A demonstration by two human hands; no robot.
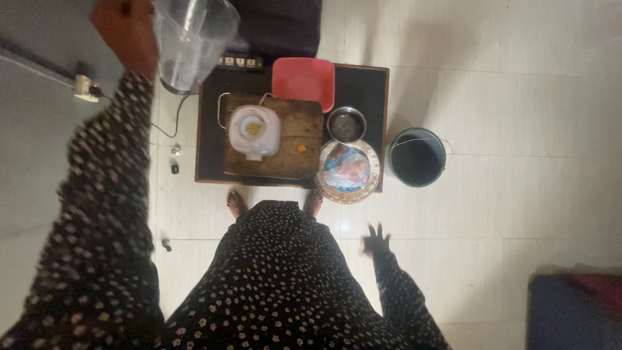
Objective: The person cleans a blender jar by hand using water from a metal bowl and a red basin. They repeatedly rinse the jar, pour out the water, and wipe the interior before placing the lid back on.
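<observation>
Head camera looks straight down as we stand at a low black table [363,84]. Our left hand [126,32], raised at about eleven o'clock, is closed around a clear plastic blender jar [193,40], which looks empty; its long axis points up toward the camera. A white blender base [254,131] sits on a wooden board [301,133] at about five o'clock from the jar, well below it and nearer this hand. Our right hand [376,243] hangs at four o'clock, fingers spread, holding nothing, beside a patterned plate [348,172], a steel bowl [346,124] and a dark bucket [418,157].
</observation>
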